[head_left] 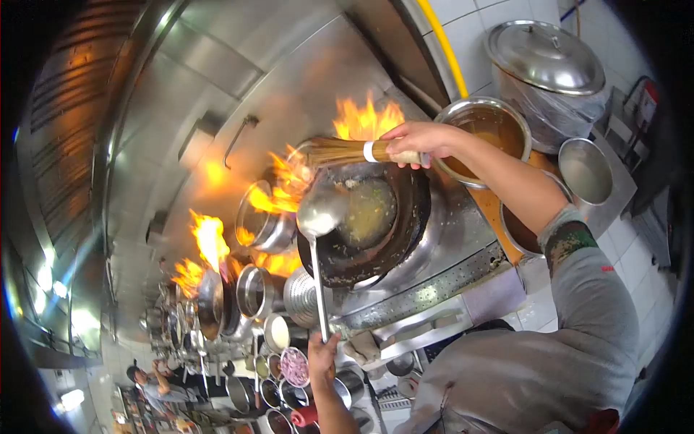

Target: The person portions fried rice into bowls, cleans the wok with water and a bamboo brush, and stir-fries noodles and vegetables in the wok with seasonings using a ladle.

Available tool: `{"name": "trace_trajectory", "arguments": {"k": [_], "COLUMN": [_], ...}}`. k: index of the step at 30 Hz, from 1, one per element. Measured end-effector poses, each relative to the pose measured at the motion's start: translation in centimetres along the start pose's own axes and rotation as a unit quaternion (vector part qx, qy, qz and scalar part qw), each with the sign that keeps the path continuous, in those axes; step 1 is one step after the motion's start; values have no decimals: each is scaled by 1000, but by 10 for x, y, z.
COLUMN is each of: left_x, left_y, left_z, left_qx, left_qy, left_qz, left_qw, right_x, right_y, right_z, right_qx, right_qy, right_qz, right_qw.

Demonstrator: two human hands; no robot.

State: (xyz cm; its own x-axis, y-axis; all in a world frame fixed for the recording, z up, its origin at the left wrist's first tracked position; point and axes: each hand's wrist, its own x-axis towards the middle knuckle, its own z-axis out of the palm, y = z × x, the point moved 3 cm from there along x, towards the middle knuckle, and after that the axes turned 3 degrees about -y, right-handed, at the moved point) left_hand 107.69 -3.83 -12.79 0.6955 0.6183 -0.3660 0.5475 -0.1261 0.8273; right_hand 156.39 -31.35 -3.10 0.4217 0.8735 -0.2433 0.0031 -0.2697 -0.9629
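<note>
My left hand (322, 354), at the lower middle, is closed round the end of a long-handled ladle (319, 217). The ladle's metal bowl is over the near-left part of a large black wok (416, 231). Yellowish liquid (369, 213) and small whitish bits lie in the wok. My right hand (417, 143) grips a bamboo wok brush (338, 151) by its handle, which has a white band. The bristles are at the wok's upper rim, close to flames (367, 119).
Flames (208, 239) also rise from burners further along. A metal bowl of brown liquid (512, 119) and a lidded pot (546, 61) stand near my right arm. A bowl of chopped purple-pink food (294, 366) is near my left hand. A co-worker (159, 390) is far off.
</note>
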Motion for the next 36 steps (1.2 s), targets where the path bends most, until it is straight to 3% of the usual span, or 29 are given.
{"name": "trace_trajectory", "arguments": {"k": [1,3,5,7,8,9,11,14,15,16,17,19,20,21,23,26,29,33,34,36], "left_x": [5,-7,-21,-46,-50,-56,-70,-83,-88,-90,-88,-81,-83,-87,-91,-62,-26,2,6,24], "left_y": [7,10,19,49,59,67,86,102,109,114,110,97,105,115,162,206,217,213,214,199], "left_z": [4,26,50,71,74,79,100,123,128,129,130,134,138,150,168,226,311,408,429,478], "left_qx": [-13,-64,-223,-419,-538,-614,-739,-744,-748,-729,-696,-616,-531,-476,-380,-329,-312,-317,-304,-283], "left_qy": [-7,-25,-86,-191,-297,-341,-416,-438,-445,-455,-414,-320,-286,-230,-218,-258,-295,-309,-294,-285], "left_qz": [2,1,-37,-32,-35,-39,-46,-24,-21,-23,-49,-89,-41,-48,-55,-37,-14,8,2,-2], "left_qw": [1000,998,970,887,788,711,528,503,492,512,585,714,797,847,897,908,903,897,906,916], "right_x": [-13,-14,-45,-67,-82,-95,-92,-72,-71,-72,-78,-98,-111,-119,-160,-181,-184,-174,-164,-131], "right_y": [1,23,27,16,13,12,8,15,11,13,15,23,30,52,27,2,-45,-91,-99,-76], "right_z": [6,20,14,31,38,41,59,98,112,111,108,80,64,42,25,16,28,48,55,61], "right_qx": [58,-2,-26,-20,11,43,58,-75,-231,-283,-326,-365,-332,-333,12,198,205,-167,-239,-427], "right_qy": [3,-96,-42,47,111,174,198,213,221,165,105,114,192,288,278,256,231,205,194,168], "right_qz": [-41,21,49,-19,-64,-109,-195,-287,-321,-209,-92,-3,-26,-144,-75,-189,-258,-163,-86,-179], "right_qw": [997,995,998,998,992,978,959,931,891,922,935,924,923,886,958,927,916,951,947,870]}}
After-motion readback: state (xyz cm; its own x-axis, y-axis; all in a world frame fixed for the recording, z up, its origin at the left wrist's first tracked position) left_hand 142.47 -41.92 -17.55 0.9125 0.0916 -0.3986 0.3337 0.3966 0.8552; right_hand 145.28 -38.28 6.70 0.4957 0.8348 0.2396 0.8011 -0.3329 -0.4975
